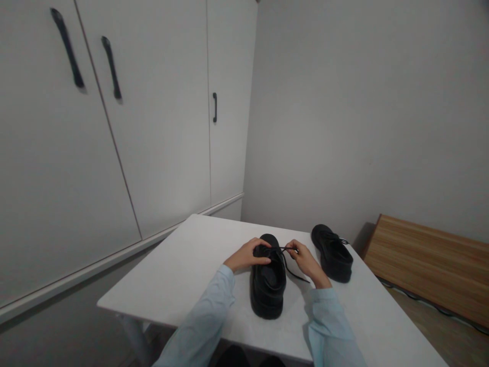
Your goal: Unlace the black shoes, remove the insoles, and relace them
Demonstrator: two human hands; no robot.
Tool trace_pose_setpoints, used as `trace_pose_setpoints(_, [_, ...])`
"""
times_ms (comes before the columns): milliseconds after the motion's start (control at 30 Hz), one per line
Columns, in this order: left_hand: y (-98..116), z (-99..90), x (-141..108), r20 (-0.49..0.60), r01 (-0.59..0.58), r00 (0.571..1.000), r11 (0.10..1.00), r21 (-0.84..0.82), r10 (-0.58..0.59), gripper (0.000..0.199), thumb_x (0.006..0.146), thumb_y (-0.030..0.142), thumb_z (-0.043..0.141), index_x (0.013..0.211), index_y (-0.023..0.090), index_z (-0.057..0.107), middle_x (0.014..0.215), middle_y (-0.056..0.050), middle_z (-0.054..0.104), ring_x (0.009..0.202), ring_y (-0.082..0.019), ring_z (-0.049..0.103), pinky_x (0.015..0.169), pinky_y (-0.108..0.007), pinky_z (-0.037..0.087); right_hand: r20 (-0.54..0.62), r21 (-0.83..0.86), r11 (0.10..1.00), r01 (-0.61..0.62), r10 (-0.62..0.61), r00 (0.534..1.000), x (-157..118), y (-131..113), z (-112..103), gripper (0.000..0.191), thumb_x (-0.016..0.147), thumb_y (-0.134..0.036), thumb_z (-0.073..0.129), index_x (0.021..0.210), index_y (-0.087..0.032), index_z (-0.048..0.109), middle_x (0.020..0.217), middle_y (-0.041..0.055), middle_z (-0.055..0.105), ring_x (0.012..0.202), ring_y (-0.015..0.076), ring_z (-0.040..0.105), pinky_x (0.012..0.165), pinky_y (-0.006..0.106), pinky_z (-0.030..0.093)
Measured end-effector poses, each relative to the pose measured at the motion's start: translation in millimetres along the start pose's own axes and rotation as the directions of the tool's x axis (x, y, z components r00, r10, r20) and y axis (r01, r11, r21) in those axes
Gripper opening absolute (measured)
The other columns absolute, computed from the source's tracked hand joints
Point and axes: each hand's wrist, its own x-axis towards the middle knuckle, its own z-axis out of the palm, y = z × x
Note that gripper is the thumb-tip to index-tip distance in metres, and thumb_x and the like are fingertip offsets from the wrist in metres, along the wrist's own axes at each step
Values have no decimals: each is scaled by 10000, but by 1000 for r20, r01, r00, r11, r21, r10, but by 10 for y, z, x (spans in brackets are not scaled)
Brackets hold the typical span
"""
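Note:
A black lace-up shoe rests on the white table, its toe pointing away from me and its opening facing up. My left hand is at the shoe's upper left side, thumb and fingers around the lacing area. To the right of the shoe, my right hand pinches a black shoelace, drawn sideways from the lacing. A loose lace end trails on the table between the shoe and my right wrist. The matching black shoe sits farther right, laces on top.
The white table reaches towards white cabinets with dark handles on the left. A grey wall stands behind. Beyond the table's right edge is a wood-grain panel, with a dark cable along its lower edge.

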Motion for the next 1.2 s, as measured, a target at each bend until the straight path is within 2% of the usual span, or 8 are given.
trace_pose_setpoints(300, [-12, 4, -3, 1, -10, 1000, 1000, -3, 10, 470, 675, 401, 732, 1099, 235, 617, 1177, -75, 561, 1144, -241, 501, 1009, -370, 357, -61, -91, 995, -36, 31, 998, -3, 39, 69, 81, 714, -289, 489, 667, -225, 505, 638, 3, 557, 642, 191, 506, 619, 305, 391])
trace_pose_setpoints(533, [-4, -1, -6, 4, -2, 1000, 1000, 6, 2, 473, 678, 413, 726, 1100, 233, 612, 1181, -75, 560, 1146, -237, 498, 1007, -368, 362, -278, -221, 968, -116, 52, 959, 16, 204, 57, 51, 715, -217, 466, 677, -239, 491, 732, 37, 599, 741, 226, 560, 717, 348, 415])
trace_pose_setpoints(633, [8, -4, -8, 7, 2, 1000, 1000, 8, -2, 478, 677, 422, 724, 1105, 239, 612, 1188, -75, 558, 1147, -240, 499, 1009, -371, 362, -295, -224, 971, -85, 16, 955, 22, 188, 42, 60, 686, -205, 482, 715, -239, 523, 776, 37, 606, 782, 237, 566, 767, 377, 431])
trace_pose_setpoints(767, [22, -9, -8, 8, -1, 1000, 1000, 8, 1, 475, 678, 404, 727, 1108, 238, 615, 1189, -76, 561, 1150, -239, 500, 1009, -371, 364, -195, -168, 985, 27, -60, 979, 10, 55, 49, 318, 590, -135, 484, 877, -227, 583, 973, 49, 613, 936, 239, 548, 890, 402, 413])
trace_pose_setpoints(833, [16, -5, -4, 9, -2, 1000, 1000, -3, 2, 457, 693, 407, 715, 1107, 242, 617, 1193, -73, 565, 1153, -235, 500, 1007, -367, 366, -134, -98, 994, 51, -64, 989, -4, -32, 51, 380, 599, -135, 484, 950, -225, 594, 1039, 50, 611, 1018, 242, 533, 947, 420, 384])
trace_pose_setpoints(1000, [-41, 16, 20, -57, -15, 998, 998, -55, 12, 349, 826, 434, 556, 1098, 225, 617, 1178, -71, 588, 1133, -211, 511, 960, -341, 399, 10, 52, 998, 24, -25, 1000, -44, -198, 36, 318, 735, -307, 582, 1043, -240, 618, 1152, 54, 607, 1165, 261, 487, 1027, 455, 312])
trace_pose_setpoints(1200, [-105, 6, 35, -182, -60, 981, 997, 45, 68, 272, 775, 428, 623, 910, 193, 644, 997, -50, 616, 997, -203, 551, 907, -327, 412, 214, 81, 997, -5, -12, 977, -87, -221, 51, 579, 647, -371, 740, 1182, -240, 564, 1274, 77, 543, 1228, 257, 455, 1077, 424, 279])
